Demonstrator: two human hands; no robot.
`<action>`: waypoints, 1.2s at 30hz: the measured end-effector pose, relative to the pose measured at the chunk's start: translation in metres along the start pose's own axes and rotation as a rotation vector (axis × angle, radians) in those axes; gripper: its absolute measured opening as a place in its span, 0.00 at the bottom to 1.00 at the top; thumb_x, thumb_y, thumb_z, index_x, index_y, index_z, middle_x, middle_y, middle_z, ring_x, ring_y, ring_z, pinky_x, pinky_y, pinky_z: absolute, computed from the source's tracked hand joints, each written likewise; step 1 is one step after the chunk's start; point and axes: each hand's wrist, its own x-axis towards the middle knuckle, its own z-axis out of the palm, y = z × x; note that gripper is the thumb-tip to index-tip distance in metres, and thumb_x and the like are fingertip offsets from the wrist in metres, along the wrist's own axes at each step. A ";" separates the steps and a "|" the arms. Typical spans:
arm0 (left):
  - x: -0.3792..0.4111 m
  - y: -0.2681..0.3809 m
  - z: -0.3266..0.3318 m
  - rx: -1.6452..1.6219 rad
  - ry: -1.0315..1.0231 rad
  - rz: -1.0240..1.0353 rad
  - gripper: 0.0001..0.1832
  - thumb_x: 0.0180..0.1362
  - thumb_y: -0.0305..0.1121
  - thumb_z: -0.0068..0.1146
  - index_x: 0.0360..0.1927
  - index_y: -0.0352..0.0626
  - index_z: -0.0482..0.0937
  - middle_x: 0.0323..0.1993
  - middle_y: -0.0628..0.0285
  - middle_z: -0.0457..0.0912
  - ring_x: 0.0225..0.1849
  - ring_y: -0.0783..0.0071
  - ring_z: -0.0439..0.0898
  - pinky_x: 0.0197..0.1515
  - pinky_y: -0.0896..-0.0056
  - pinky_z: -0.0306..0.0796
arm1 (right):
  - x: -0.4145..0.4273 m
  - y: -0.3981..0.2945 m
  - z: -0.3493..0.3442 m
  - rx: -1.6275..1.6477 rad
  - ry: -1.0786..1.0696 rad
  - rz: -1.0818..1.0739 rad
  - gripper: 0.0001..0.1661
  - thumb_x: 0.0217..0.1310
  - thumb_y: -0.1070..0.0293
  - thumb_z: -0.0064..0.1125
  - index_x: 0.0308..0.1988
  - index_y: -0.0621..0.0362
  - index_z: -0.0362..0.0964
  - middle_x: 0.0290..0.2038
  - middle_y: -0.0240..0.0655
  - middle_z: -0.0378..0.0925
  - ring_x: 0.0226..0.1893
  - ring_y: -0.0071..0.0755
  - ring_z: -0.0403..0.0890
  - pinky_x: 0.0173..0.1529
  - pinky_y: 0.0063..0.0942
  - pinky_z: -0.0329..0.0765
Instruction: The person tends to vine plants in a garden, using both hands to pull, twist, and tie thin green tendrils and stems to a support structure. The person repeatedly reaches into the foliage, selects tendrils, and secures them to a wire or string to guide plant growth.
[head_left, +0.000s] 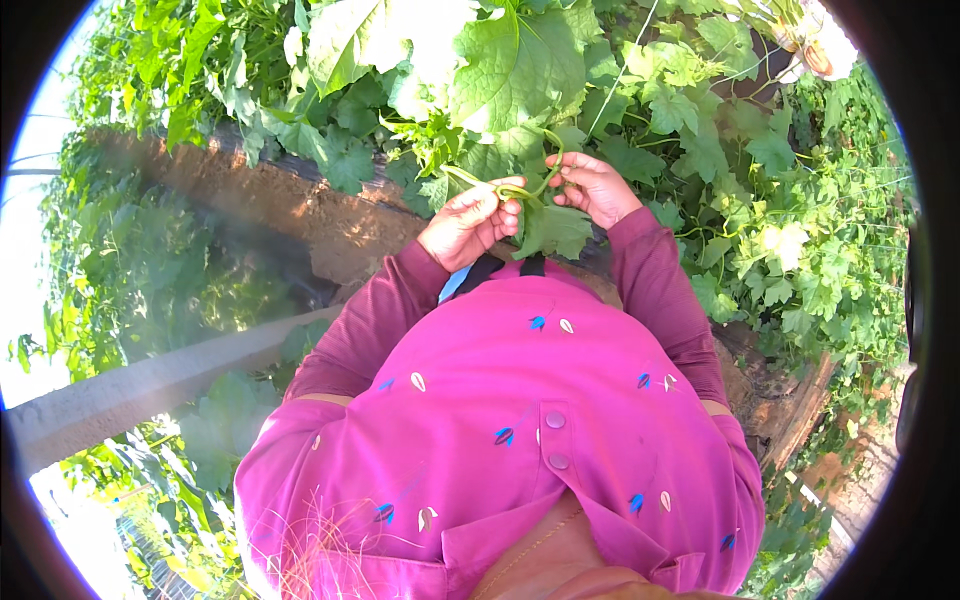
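Both hands are raised before my chest at a leafy climbing plant. My left hand (474, 223) pinches a looped green vine stem (517, 193) between thumb and forefinger. My right hand (592, 187) holds the same stem a little further along, where it bends upward, with the thumb and forefinger on it. A lobed green leaf (553, 229) hangs from the stem between the hands. Just beyond them is a big pale green leaf (521, 67), partly washed out by sunlight. A thin white string (621, 75) runs up to the right of the stem.
Dense vines (810, 262) stand on the right and more foliage (165, 232) on the left. Bare brown soil (337, 225) lies between the rows. A grey post (180, 367) slants across the lower left. A pale flower or wilted bloom (817, 56) shows at the upper right.
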 end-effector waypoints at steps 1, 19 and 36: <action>0.002 0.000 0.000 0.016 0.010 -0.007 0.25 0.62 0.35 0.51 0.60 0.35 0.63 0.37 0.65 0.74 0.39 0.76 0.72 0.47 0.73 0.69 | -0.001 0.000 0.001 -0.055 0.037 -0.019 0.12 0.62 0.72 0.46 0.45 0.60 0.71 0.33 0.33 0.75 0.26 0.20 0.72 0.35 0.22 0.75; 0.007 -0.018 0.014 0.121 0.156 -0.047 0.17 0.62 0.30 0.47 0.54 0.35 0.71 0.35 0.63 0.79 0.35 0.75 0.77 0.42 0.74 0.73 | -0.039 0.009 0.036 -0.900 0.050 -0.834 0.15 0.50 0.81 0.45 0.39 0.62 0.72 0.38 0.36 0.75 0.41 0.38 0.76 0.49 0.26 0.71; -0.031 -0.083 0.045 0.242 0.349 0.213 0.10 0.57 0.23 0.54 0.43 0.38 0.76 0.32 0.62 0.79 0.28 0.74 0.77 0.35 0.75 0.74 | -0.077 0.028 0.031 -1.243 -0.152 -0.769 0.09 0.44 0.76 0.47 0.31 0.62 0.71 0.29 0.40 0.72 0.30 0.46 0.75 0.34 0.35 0.72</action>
